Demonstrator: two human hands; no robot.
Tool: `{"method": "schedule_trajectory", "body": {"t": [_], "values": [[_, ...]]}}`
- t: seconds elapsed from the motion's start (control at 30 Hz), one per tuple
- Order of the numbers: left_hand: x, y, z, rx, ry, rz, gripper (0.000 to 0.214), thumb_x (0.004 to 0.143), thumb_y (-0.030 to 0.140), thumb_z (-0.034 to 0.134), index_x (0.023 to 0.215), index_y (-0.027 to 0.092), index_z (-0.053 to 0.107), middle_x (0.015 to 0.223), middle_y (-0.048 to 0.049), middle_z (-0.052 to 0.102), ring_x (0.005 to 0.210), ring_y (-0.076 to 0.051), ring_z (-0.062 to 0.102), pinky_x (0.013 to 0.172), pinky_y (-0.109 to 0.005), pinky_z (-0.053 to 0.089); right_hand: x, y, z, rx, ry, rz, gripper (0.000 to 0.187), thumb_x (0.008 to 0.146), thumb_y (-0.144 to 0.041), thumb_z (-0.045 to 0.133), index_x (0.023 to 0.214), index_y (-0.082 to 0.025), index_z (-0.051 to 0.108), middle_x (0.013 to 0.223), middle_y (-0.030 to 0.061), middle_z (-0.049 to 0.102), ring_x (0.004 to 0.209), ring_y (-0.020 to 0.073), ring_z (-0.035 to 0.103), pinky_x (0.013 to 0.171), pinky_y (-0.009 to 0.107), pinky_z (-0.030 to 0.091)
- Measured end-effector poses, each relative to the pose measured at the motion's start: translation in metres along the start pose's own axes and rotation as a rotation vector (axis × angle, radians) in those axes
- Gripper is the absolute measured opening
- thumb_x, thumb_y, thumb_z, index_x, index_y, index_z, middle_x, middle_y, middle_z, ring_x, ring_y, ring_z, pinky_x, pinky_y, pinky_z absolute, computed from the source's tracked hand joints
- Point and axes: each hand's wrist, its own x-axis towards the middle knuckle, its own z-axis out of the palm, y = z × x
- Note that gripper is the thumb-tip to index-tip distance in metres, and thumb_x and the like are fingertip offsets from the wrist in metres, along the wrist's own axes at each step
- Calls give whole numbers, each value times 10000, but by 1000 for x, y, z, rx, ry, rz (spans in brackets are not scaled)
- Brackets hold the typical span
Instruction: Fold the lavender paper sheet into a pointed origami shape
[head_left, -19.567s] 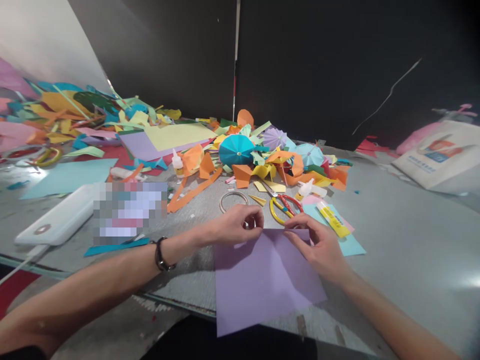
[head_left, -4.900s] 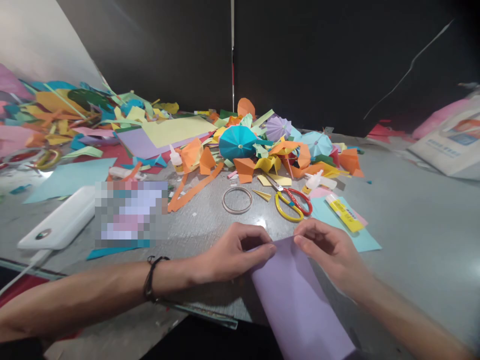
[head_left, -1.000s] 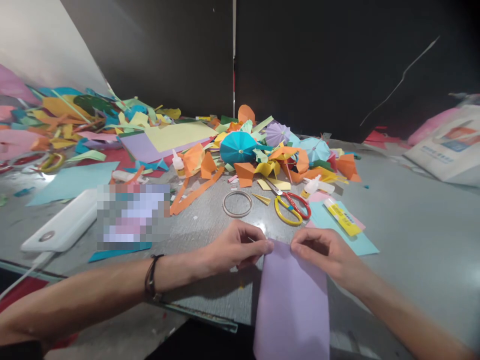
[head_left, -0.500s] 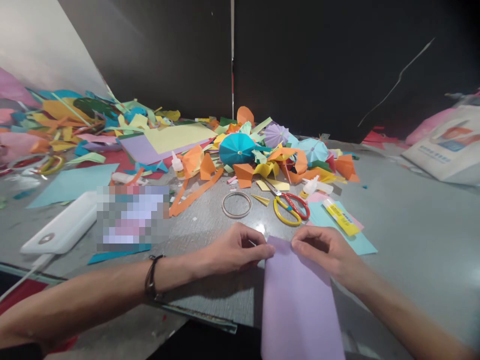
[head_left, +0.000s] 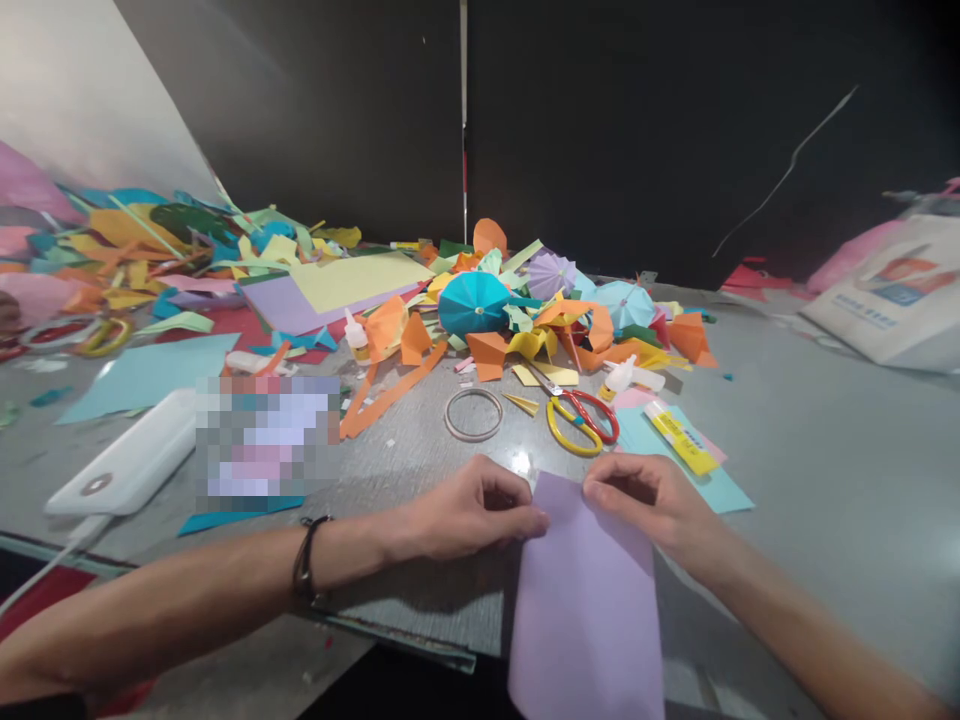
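A sheet of purple paper [head_left: 589, 600] hangs over the near table edge, its top end between my two hands. My left hand [head_left: 480, 508] pinches its upper left edge between thumb and forefinger. At the upper right corner, my right hand [head_left: 646, 500] grips the paper in a similar pinch. Just beyond my hands lie scissors [head_left: 581, 425] with one red and one yellow handle, a ring-shaped tape roll [head_left: 473, 414] and a small folded yellow paper piece [head_left: 520, 404]. A yellow glue stick [head_left: 681, 438] rests on light blue paper [head_left: 731, 488] to the right.
Paper scraps and folded paper umbrellas [head_left: 474, 301] pile up along the dark wall. Small glue bottles [head_left: 619, 377] stand or lie before them. On the left are a white power bank [head_left: 124, 455] with a cable and a blurred-out rectangle. A white bag [head_left: 892, 295] sits at far right.
The lower part of the purple paper has swung a little to the left. My left thumb sits slightly lower on its edge; both hands still hold on.
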Motion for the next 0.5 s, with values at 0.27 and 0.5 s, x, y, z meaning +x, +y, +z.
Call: {"method": "schedule_trajectory", "body": {"t": [0.27,0.5], "values": [[0,1,0,9,-33,44,463,943,414,660,595,154,501,548,64,398,519,-60,299,483,-234,234,1,1,-3,14,17,10,306,849,-468,758,740,-190,693,733,21,639,660,144,548,612,272,423],[-2,1,0,46,-74,-25,461,943,460,652,619,152,540,543,61,423,499,-63,327,458,-223,237,1,2,-2,31,31,-7,311,861,-473,755,744,-190,703,735,20,643,666,143,547,616,268,426]]}}
